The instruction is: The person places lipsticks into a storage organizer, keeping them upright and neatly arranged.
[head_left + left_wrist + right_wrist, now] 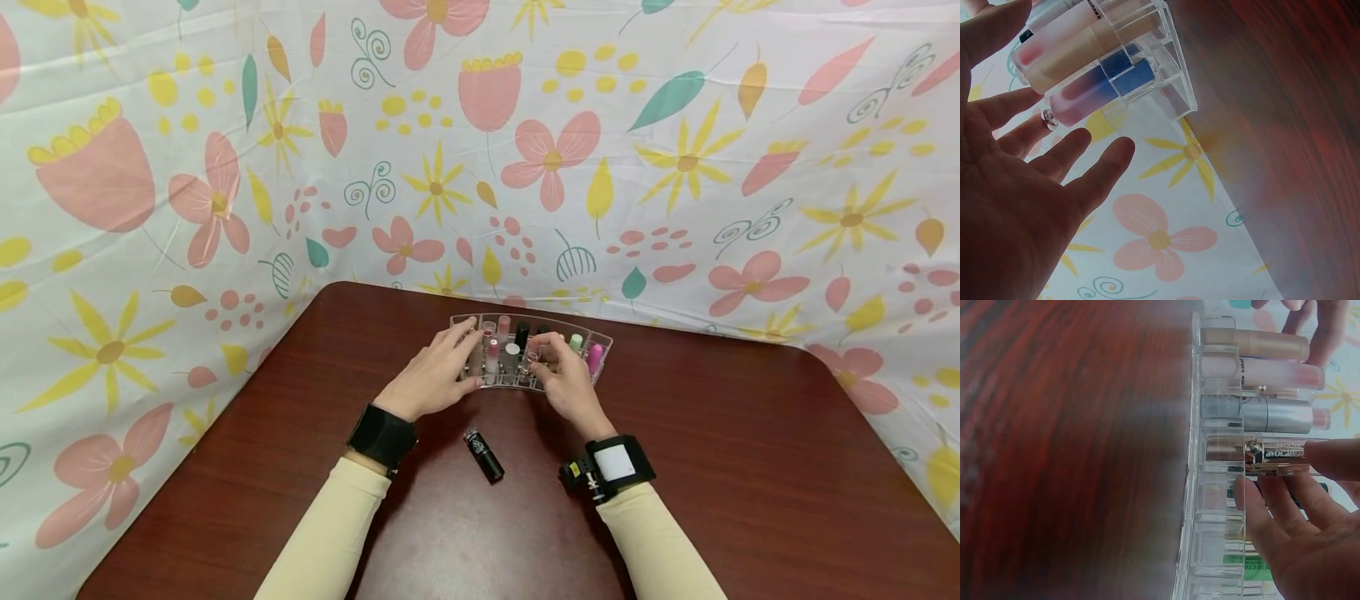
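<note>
A clear acrylic lipstick organizer [1190, 487] stands on the table, its slots filled with upright lip tubes. My right hand [567, 379] pinches a lip gloss tube [1279, 450] with thumb and fingers. That tube has a clear case with pale lettering, and its base sits in a front-row slot. My left hand [431, 375] is at the organizer's left end, fingers extended and spread. Those fingers are beside a tan tube [1063, 65] and a pink-and-blue tube [1094, 94]; whether they touch either is hard to tell.
A black lipstick tube [483, 456] lies on the dark wood table [712, 467], between the forearms. In the organizer stand a silver tube [1288, 415], a green-capped tube [576, 342] and a magenta tube [595, 358]. A flower-printed cloth [480, 208] hangs behind the table.
</note>
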Demonstrator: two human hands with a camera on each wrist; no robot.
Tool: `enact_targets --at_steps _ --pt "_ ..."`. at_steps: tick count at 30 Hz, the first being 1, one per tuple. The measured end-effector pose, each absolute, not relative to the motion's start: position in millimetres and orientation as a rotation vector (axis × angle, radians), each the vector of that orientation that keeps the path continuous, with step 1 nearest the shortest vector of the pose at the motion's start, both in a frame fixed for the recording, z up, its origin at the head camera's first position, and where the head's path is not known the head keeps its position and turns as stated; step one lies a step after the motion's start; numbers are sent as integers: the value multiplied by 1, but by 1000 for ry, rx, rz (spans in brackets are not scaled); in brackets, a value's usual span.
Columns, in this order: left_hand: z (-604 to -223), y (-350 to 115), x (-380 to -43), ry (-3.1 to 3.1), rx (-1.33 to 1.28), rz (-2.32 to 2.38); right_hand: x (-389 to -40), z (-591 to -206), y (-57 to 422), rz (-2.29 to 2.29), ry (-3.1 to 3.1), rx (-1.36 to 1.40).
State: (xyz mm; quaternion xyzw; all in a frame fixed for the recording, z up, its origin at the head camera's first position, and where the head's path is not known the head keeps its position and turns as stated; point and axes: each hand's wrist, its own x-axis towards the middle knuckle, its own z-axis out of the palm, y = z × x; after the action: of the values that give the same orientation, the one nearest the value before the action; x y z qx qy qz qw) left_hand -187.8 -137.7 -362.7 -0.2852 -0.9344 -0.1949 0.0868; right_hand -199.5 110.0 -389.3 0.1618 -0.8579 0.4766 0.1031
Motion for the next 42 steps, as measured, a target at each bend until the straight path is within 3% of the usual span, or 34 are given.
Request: enact_targets --at_steps 42 --pt "-360 -138 -188 -2773 -870 -530 -194 -380 112 1338 -2564 511"
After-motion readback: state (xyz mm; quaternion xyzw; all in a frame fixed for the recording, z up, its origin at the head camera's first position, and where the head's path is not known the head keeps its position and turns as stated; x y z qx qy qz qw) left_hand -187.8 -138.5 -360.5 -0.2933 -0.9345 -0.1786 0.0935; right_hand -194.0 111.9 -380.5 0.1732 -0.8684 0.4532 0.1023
